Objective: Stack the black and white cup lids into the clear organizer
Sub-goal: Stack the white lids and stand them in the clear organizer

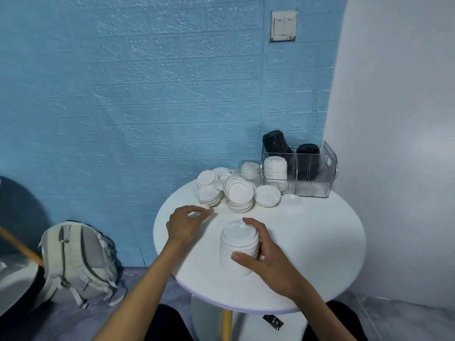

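Here the right hand (264, 254) grips a tall stack (239, 244) of white lids standing on the worktop (320, 242), thumb in front, fingers curled behind. The left hand (187, 223), just left of that stack, pinches a small white piece (207, 208) at its fingertips. Behind the stack lies a loose heap of white lids (237, 191). Right of the heap stands the organizer (299, 172), holding white lids in front and black lids (275, 141) at the back. A backpack (78, 264) sits on the floor, left of the worktop.
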Demonstrator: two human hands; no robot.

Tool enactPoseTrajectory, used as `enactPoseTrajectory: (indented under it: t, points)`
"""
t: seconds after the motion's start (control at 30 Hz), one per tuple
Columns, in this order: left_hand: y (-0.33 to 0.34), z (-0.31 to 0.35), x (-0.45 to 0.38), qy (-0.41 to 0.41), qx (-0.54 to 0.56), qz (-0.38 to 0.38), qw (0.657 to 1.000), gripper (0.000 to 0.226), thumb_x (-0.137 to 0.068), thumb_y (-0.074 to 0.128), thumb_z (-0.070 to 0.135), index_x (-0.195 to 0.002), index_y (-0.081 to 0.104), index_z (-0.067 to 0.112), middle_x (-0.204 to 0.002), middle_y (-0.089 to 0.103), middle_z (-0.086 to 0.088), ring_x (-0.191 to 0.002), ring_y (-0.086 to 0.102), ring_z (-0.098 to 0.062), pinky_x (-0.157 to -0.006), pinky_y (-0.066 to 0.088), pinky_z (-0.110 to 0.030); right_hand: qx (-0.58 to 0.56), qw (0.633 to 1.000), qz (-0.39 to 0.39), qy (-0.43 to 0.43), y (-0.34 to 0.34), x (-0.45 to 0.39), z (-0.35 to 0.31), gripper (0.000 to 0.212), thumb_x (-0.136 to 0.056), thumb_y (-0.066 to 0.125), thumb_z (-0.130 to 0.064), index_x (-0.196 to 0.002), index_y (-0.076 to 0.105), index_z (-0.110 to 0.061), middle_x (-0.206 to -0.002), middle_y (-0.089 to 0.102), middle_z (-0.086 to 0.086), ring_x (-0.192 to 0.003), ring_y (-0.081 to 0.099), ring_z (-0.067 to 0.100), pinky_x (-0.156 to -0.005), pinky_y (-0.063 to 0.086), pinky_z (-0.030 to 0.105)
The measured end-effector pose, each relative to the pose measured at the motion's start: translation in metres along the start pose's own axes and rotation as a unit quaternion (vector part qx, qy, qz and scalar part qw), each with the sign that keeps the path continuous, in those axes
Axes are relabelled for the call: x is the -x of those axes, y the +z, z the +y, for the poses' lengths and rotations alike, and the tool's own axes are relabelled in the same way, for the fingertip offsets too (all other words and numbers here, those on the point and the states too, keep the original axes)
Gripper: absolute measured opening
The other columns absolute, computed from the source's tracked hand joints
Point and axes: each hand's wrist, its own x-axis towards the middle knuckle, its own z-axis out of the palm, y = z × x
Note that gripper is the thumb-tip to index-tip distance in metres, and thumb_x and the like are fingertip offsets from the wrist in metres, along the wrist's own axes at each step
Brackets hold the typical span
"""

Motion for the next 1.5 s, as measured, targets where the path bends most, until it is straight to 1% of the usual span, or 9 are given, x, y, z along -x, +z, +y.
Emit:
enactPoseTrajectory:
  t: [0.17, 0.4, 0.6, 0.83, 0.9, 1.0, 1.23, 1.3, 1.5]
  points:
    - [-0.005, 0.009, 0.008, -0.003, -0.086, 0.015, 0.996, 0.053, -0.061, 0.083, 0.075, -0.101, 0.065, 0.046, -0.12, 0.068, 0.011, -0.128, 0.049, -0.028, -0.1, 0.031, -0.04, 0.001, 1.0, 0.0, 0.001, 0.001, 0.0, 0.0, 0.071, -0.079, 0.08, -0.052, -0.135, 0.037, -0.061, -0.139, 0.05, -0.031, -0.131, 0.048, -0.004, -0.114, 0.039, 0.028]
    - [-0.016, 0.018, 0.021, 0.04, 0.039, -0.038, 0.998, 0.069, -0.064, 0.097, 0.041, -0.122, 0.061, 0.034, -0.116, 0.066, 0.003, -0.108, 0.062, -0.018, -0.086, 0.044, -0.03, -0.002, 1.0, 0.003, 0.004, 0.001, 0.0, 0.0, 0.072, -0.077, 0.079, -0.054, -0.136, 0.038, -0.058, -0.137, 0.051, -0.032, -0.13, 0.049, -0.004, -0.114, 0.039, 0.027]
    - [-0.017, 0.022, 0.028, 0.052, 0.073, -0.05, 0.995, 0.064, -0.07, 0.092, 0.034, -0.122, 0.057, 0.045, -0.125, 0.063, -0.004, -0.106, 0.065, -0.021, -0.093, 0.054, -0.038, -0.005, 1.0, 0.005, 0.008, 0.002, 0.0, 0.0, 0.075, -0.075, 0.08, -0.057, -0.137, 0.038, -0.056, -0.14, 0.053, -0.025, -0.132, 0.05, 0.0, -0.116, 0.039, 0.034]
    - [-0.014, 0.016, 0.037, 0.057, 0.119, -0.04, 0.99, 0.075, -0.087, 0.074, 0.038, -0.153, 0.039, 0.045, -0.144, 0.058, 0.0, -0.117, 0.064, -0.021, -0.096, 0.046, -0.031, -0.005, 1.0, 0.007, 0.009, 0.002, -0.001, 0.0, 0.075, -0.076, 0.081, -0.056, -0.137, 0.038, -0.059, -0.141, 0.053, -0.024, -0.133, 0.05, 0.001, -0.118, 0.038, 0.039]
    - [-0.014, 0.019, 0.041, 0.066, 0.144, -0.032, 0.987, 0.076, -0.082, 0.067, 0.051, -0.151, 0.036, 0.05, -0.138, 0.063, 0.004, -0.112, 0.066, -0.017, -0.09, 0.05, -0.025, -0.004, 1.0, 0.007, 0.008, 0.002, -0.001, 0.001, 0.075, -0.075, 0.081, -0.057, -0.136, 0.038, -0.059, -0.141, 0.052, -0.026, -0.133, 0.049, 0.001, -0.118, 0.038, 0.038]
    - [-0.013, 0.033, 0.058, 0.097, 0.24, -0.013, 0.966, 0.054, -0.096, 0.068, 0.025, -0.142, 0.047, 0.046, -0.125, 0.062, 0.004, -0.097, 0.065, -0.012, -0.072, 0.05, -0.01, -0.005, 1.0, 0.006, 0.009, 0.003, -0.001, 0.001, 0.075, -0.076, 0.081, -0.056, -0.137, 0.037, -0.059, -0.141, 0.053, -0.026, -0.132, 0.05, 0.001, -0.117, 0.039, 0.039]
    - [0.005, 0.049, 0.095, 0.097, 0.413, -0.045, 0.904, 0.055, -0.062, 0.084, 0.031, -0.11, 0.06, 0.02, -0.116, 0.068, -0.013, -0.09, 0.067, -0.013, -0.082, 0.055, -0.028, -0.019, 1.0, 0.014, 0.012, 0.003, 0.0, 0.0, 0.088, -0.073, 0.082, -0.054, -0.144, 0.03, -0.053, -0.14, 0.052, -0.033, -0.132, 0.049, -0.006, -0.117, 0.039, 0.034]
    - [0.012, 0.048, 0.101, 0.106, 0.405, -0.064, 0.906, 0.06, -0.056, 0.089, 0.029, -0.107, 0.059, 0.014, -0.109, 0.071, -0.007, -0.088, 0.068, -0.013, -0.076, 0.056, -0.024, -0.028, 0.999, 0.014, 0.011, 0.003, -0.001, 0.001, 0.095, -0.072, 0.083, -0.054, -0.146, 0.024, -0.051, -0.138, 0.052, -0.035, -0.131, 0.051, -0.005, -0.116, 0.041, 0.036]
    - [0.022, 0.033, 0.104, 0.122, 0.355, -0.123, 0.918, 0.051, -0.06, 0.091, 0.031, -0.105, 0.066, 0.025, -0.11, 0.073, -0.003, -0.104, 0.068, -0.023, -0.091, 0.055, -0.035, -0.032, 0.999, 0.007, 0.01, 0.003, 0.0, 0.0, 0.095, -0.075, 0.085, -0.049, -0.142, 0.019, -0.063, -0.134, 0.053, -0.038, -0.129, 0.054, -0.003, -0.113, 0.044, 0.029]
